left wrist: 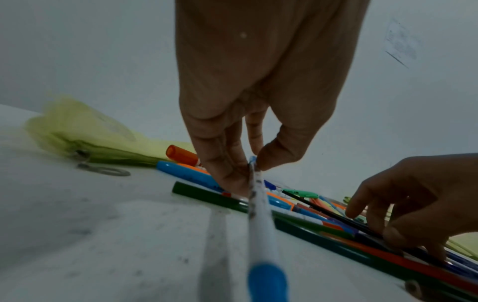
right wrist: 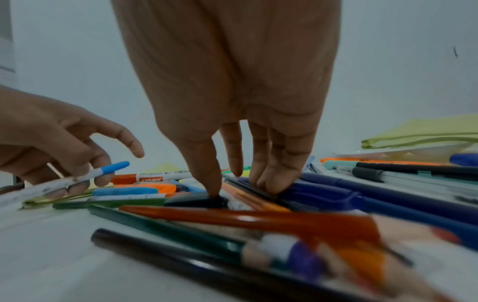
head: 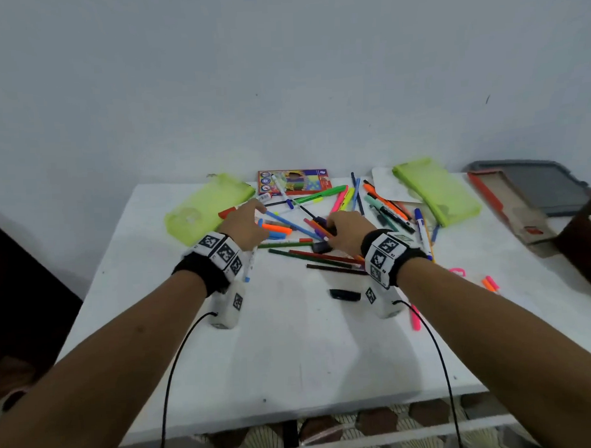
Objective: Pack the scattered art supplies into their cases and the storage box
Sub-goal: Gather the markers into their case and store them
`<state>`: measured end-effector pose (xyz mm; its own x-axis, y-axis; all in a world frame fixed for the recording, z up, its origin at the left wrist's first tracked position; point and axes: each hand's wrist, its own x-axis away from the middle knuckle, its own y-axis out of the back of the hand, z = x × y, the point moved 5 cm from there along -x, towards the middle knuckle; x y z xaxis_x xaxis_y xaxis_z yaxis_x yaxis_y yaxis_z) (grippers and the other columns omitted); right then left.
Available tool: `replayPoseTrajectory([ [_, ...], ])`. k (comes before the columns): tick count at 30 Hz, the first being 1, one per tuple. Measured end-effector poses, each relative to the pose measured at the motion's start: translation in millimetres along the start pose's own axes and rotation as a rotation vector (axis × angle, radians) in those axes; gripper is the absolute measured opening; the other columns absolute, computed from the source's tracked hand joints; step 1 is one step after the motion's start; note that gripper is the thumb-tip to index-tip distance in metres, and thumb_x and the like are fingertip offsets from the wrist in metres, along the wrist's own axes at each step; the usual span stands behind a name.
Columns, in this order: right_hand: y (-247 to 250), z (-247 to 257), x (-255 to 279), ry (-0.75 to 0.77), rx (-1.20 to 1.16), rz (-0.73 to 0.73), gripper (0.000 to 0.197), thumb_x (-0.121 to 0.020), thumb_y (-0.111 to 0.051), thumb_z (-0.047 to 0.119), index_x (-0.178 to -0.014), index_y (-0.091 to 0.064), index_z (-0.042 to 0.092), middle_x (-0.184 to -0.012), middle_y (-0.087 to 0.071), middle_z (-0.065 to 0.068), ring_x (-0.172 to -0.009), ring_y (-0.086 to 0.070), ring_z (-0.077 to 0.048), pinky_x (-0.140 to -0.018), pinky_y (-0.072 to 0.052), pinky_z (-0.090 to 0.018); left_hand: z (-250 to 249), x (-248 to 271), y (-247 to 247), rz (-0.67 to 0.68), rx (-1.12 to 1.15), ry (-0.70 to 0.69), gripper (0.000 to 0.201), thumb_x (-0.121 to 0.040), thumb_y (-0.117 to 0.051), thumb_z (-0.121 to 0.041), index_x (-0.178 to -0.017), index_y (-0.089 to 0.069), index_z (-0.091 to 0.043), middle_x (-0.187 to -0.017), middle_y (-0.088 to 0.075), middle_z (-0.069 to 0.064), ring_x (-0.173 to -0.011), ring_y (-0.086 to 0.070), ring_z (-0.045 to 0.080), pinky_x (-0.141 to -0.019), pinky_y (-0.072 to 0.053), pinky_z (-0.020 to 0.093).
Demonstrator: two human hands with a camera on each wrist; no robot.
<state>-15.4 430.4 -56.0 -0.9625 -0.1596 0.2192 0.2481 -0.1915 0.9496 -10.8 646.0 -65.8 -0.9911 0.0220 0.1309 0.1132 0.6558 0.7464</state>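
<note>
A pile of pens, markers and coloured pencils [head: 321,223] is scattered across the far half of the white table [head: 292,358]. My left hand [head: 254,225] pinches a white pen with a blue cap [left wrist: 261,214] between thumb and fingers [left wrist: 274,157]; the pen points back under my wrist. That pen [right wrist: 108,168] also shows in the right wrist view. My right hand [head: 334,232] reaches down into the pile. Its thumb [right wrist: 207,179] and fingertips [right wrist: 271,183] close on either side of a black pen and an orange pencil [right wrist: 248,197]. Two lime-green pencil cases [head: 206,206] [head: 437,192] lie at the back.
A coloured-pencil box [head: 292,182] lies at the back centre. A grey lid [head: 540,185] and a flat cardboard box [head: 511,209] are at the right. A black cap [head: 345,294] and pink highlighters [head: 415,317] lie nearer me. The table's front edge is close.
</note>
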Motion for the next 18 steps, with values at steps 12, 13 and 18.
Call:
replayPoseTrajectory([
  [12,15,-29,-24,-0.013,0.000,0.031,0.016,-0.085,-0.066,0.016,-0.072,-0.058,0.012,-0.080,-0.064,-0.008,-0.073,-0.059,-0.022,-0.066,-0.049,-0.030,-20,-53,-19,0.065,-0.076,-0.047,0.037,-0.080,-0.075,-0.018,-0.112,-0.058,-0.018,-0.133,-0.053,0.005,-0.112,-0.057,0.024,-0.083,-0.049,0.033],
  [13,17,-32,-28,-0.015,0.000,0.023,0.021,-0.084,-0.065,0.016,-0.067,-0.054,0.014,-0.074,-0.060,-0.005,-0.072,-0.058,-0.023,-0.064,-0.047,-0.030,-21,-56,-20,0.060,-0.074,-0.048,0.039,-0.079,-0.077,-0.021,-0.113,-0.060,-0.016,-0.135,-0.052,0.004,-0.117,-0.054,0.023,-0.085,-0.046,0.030],
  [18,25,-33,-35,0.031,0.069,-0.042,0.011,-0.086,-0.064,0.014,-0.088,-0.053,0.013,-0.091,-0.059,-0.005,-0.084,-0.058,-0.024,-0.068,-0.044,-0.031,-20,-65,-21,0.064,-0.063,-0.039,0.043,-0.076,-0.081,-0.022,-0.114,-0.063,-0.012,-0.135,-0.049,0.005,-0.119,-0.052,0.023,-0.082,-0.047,0.030],
])
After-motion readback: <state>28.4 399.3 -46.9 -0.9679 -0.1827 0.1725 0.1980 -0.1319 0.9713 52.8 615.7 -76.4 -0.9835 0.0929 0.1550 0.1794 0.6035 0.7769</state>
